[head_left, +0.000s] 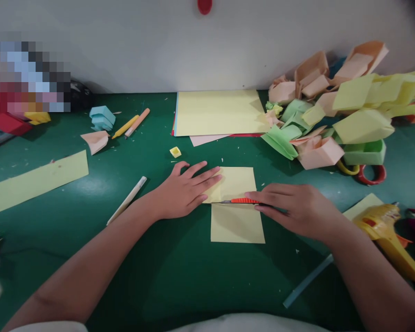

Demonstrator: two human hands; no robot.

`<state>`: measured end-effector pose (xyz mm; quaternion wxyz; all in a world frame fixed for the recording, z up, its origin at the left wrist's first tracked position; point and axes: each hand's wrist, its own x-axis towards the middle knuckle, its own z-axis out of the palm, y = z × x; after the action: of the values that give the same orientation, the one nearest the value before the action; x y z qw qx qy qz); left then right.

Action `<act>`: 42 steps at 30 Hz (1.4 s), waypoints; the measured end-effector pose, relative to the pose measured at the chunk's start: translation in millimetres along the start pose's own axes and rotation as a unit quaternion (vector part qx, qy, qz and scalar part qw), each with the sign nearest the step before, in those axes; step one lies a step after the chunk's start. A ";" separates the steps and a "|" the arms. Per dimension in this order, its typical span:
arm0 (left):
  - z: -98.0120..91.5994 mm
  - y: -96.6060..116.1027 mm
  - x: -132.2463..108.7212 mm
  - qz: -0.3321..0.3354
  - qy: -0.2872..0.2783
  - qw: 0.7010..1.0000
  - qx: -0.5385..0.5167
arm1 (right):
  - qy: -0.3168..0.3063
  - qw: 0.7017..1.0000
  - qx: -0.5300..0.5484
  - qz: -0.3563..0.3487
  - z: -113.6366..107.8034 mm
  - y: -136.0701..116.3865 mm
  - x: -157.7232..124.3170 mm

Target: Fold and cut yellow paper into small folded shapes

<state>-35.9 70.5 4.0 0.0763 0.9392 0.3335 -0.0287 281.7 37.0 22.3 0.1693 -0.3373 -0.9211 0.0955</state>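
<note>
My left hand [190, 191] lies flat, fingers spread, on the left part of an upper piece of pale yellow paper [237, 180]. In my right hand [293, 205] is an orange cutter knife [244, 200], held between thumb and fingers. Its blade points left along the lower edge of the upper piece. A second pale yellow piece [237, 226] lies just below that line; whether the two are fully apart I cannot tell. Above my left hand sits a tiny folded yellow paper box [175, 151].
Stacked coloured sheets [217, 113] lie against the wall. Folded paper boxes [321, 152] pile up at the back right, with scissors handles [371, 175] beneath. A yellow glue gun [383, 226] is by my right forearm. Left are a whitish stick [127, 198] and a pale green strip [41, 180].
</note>
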 end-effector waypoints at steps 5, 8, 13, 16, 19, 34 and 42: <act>1.5 -0.5 -0.1 0.008 0.017 1.000 0.008 | 0.014 1.000 0.001 0.004 2.1 -3.1 -3.0; 0.9 -0.5 0.1 0.014 0.015 1.000 0.015 | 0.012 1.000 0.002 0.004 3.5 -1.8 -2.7; -1.9 0.2 0.5 0.013 -0.003 1.000 0.016 | 0.015 1.000 0.009 0.000 4.7 -0.8 -1.5; -2.7 0.4 0.4 0.013 -0.009 1.000 0.019 | 0.017 1.000 0.023 -0.005 4.5 -0.7 -0.6; -2.9 0.5 0.1 0.010 -0.008 1.000 0.018 | 0.013 0.999 0.036 0.000 4.0 -0.6 0.2; -2.5 -0.3 0.5 0.018 -0.019 0.999 0.028 | -0.007 0.998 0.058 0.037 2.3 -5.4 -0.4; -1.4 -1.0 0.0 0.019 -0.007 0.999 0.030 | -0.009 0.998 0.047 0.040 1.6 -4.5 -1.3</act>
<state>-36.5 71.4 5.3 0.0513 0.9471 0.3138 -0.0434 279.4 32.6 21.8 0.1726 -0.3646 -0.9029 0.1482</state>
